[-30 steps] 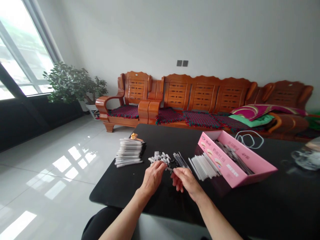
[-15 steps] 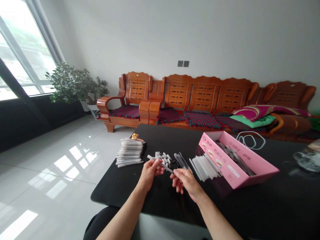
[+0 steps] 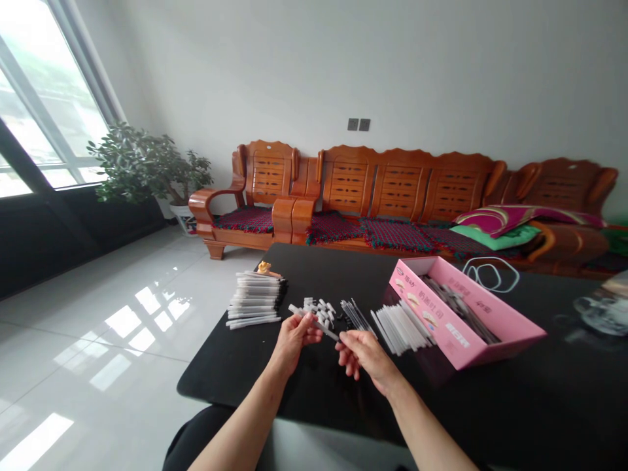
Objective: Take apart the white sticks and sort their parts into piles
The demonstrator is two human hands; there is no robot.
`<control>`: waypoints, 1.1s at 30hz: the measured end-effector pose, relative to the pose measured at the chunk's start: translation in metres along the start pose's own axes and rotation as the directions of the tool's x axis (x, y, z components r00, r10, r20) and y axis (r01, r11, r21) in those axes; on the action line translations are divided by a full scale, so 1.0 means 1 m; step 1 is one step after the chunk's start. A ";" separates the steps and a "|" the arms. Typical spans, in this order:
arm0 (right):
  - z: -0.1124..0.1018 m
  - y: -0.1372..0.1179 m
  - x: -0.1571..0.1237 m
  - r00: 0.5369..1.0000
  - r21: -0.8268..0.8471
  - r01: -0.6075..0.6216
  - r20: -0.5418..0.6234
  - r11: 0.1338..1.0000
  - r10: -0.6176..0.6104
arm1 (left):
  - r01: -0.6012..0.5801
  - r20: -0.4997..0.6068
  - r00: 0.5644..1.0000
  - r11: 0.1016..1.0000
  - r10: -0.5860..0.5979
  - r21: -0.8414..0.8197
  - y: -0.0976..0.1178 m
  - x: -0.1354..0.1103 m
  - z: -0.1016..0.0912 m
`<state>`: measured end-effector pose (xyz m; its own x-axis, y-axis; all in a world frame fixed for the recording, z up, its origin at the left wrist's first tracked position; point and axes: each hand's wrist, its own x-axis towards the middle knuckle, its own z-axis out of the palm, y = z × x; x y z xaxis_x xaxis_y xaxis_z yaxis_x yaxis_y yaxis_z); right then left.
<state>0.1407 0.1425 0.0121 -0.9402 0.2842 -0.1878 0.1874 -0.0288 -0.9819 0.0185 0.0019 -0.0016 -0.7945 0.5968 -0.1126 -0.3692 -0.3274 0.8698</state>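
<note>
My left hand pinches a white pen barrel that slants up to the left, its fingers curled round it. My right hand pinches the lower right end of the same pen, close to the left hand, above the black table. Just behind the hands lie a heap of small white caps, a bundle of thin dark refills and a row of white tubes. A stack of finished white pens sits at the table's left edge.
An open pink box with dark refills inside stands right of the tubes. A white cord loop lies behind it, and a clear bag at far right. Wooden sofas, a potted plant and glossy floor lie beyond.
My left hand has drawn back from the cap heap and raised the white pen barrel, which now shows sticking out up-left; my right hand stays at its lower end.
</note>
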 end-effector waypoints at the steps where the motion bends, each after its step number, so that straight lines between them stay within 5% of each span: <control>1: 0.000 0.000 0.000 1.000 -0.003 -0.007 0.007 1.000 0.007 | 0.001 -0.001 1.000 1.000 -0.001 0.001 0.000 0.000 0.000; 17: 0.000 0.003 0.002 0.997 -0.011 0.003 -0.076 1.000 -0.004 | -0.002 -0.020 1.000 1.000 0.002 0.003 -0.001 0.001 0.000; 33: -0.001 0.003 0.002 1.000 -0.004 -0.006 -0.008 1.000 0.006 | 0.001 -0.036 0.999 1.000 -0.001 0.002 -0.002 0.002 -0.002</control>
<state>0.1401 0.1438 0.0089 -0.9369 0.2914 -0.1933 0.1942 -0.0262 -0.9806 0.0166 0.0024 -0.0049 -0.8109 0.5703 -0.1310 -0.3694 -0.3253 0.8705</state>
